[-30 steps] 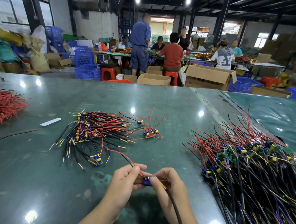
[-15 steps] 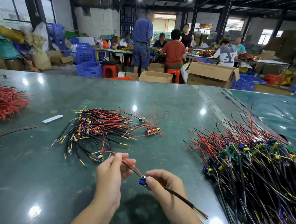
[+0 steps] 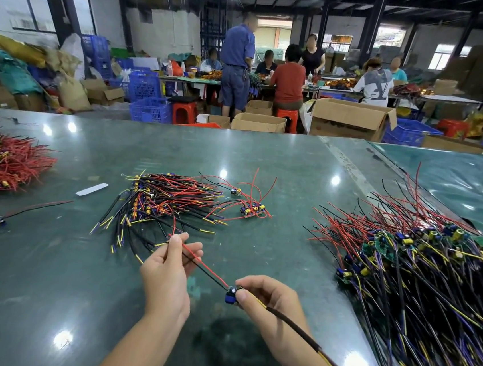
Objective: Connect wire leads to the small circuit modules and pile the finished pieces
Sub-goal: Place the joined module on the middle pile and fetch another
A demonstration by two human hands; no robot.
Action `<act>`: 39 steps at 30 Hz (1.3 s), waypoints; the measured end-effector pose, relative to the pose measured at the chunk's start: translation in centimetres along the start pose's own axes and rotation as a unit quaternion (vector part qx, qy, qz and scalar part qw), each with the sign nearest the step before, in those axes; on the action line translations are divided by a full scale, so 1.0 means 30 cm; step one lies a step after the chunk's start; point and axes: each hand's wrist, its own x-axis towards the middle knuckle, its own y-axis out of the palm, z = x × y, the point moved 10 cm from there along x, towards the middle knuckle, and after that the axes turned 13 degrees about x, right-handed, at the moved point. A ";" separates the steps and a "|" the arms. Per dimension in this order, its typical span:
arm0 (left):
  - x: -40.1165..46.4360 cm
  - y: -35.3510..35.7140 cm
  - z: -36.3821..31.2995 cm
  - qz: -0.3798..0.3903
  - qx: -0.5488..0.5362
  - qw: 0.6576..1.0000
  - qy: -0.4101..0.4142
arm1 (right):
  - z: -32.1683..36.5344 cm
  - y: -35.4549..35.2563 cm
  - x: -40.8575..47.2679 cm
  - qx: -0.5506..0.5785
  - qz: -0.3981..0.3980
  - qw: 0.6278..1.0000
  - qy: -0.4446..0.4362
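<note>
- Head view shows our left hand (image 3: 167,267) pinching the red and black leads (image 3: 202,265) between thumb and fingertips, while our right hand (image 3: 270,297) pinches the small blue module (image 3: 231,294) at its edge; both hands hover over the green table (image 3: 45,281).
- From the module a sleeved black cable (image 3: 293,327) with yellow ends trails back over our right wrist.
- We judge the main risk to be the leads pulling out of the module: they are drawn fairly taut between our hands, and a harder tug could strain the joints.
- Our left hand sits close to the middle pile (image 3: 166,201), which we take for the finished pieces; loose wire ends there could snag the leads as we set this piece down.
- Dropping it on the large heap (image 3: 421,273) to our right, or among the red bundle (image 3: 1,163) far left, would mix up the piles.
- The trailing cable could catch on our right forearm and flick the module from our pinch.
- We can read no brand, label or writing; the white strip (image 3: 92,189) looks blank.
</note>
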 end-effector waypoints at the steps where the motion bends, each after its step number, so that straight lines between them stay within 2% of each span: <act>1: 0.004 0.000 0.001 0.001 -0.001 1.000 -0.003 | 0.000 0.001 0.000 0.000 0.004 1.000 0.002; 4: 0.020 -0.002 0.009 0.015 -0.015 1.000 -0.020 | 0.003 -0.003 -0.001 -0.006 0.016 1.000 0.008; 8: 0.042 0.029 0.017 0.100 -0.010 0.994 -0.051 | 0.009 -0.022 0.001 -0.021 0.026 0.999 0.017; 13: 0.062 0.034 -0.024 0.160 0.040 0.986 -0.012 | 0.037 -0.059 0.012 -0.037 0.021 0.999 0.007; 22: 0.076 0.020 -0.012 0.133 0.117 0.984 0.010 | 0.019 -0.098 0.030 -0.083 0.005 0.996 0.017; 27: 0.063 0.040 -0.022 0.146 0.071 0.987 0.017 | 0.027 -0.112 0.035 -0.091 -0.008 0.996 0.013; 29: 0.043 0.061 -0.014 0.179 -0.012 0.983 -0.024 | 0.037 -0.112 0.032 -0.074 -0.016 0.997 -0.001; 32: -0.042 0.141 0.030 0.285 -0.102 0.946 -0.113 | 0.072 -0.111 0.024 -0.024 -0.042 0.998 -0.034; 34: -0.129 0.198 0.082 0.349 -0.049 0.924 -0.148 | 0.091 -0.116 0.020 0.001 -0.062 0.996 -0.057; 37: -0.222 0.242 0.147 0.389 0.071 0.909 -0.133 | 0.110 -0.124 0.016 0.005 -0.075 0.993 -0.088; 39: -0.255 0.264 0.167 0.408 0.077 0.900 -0.130 | 0.119 -0.116 0.014 -0.011 -0.065 0.993 -0.095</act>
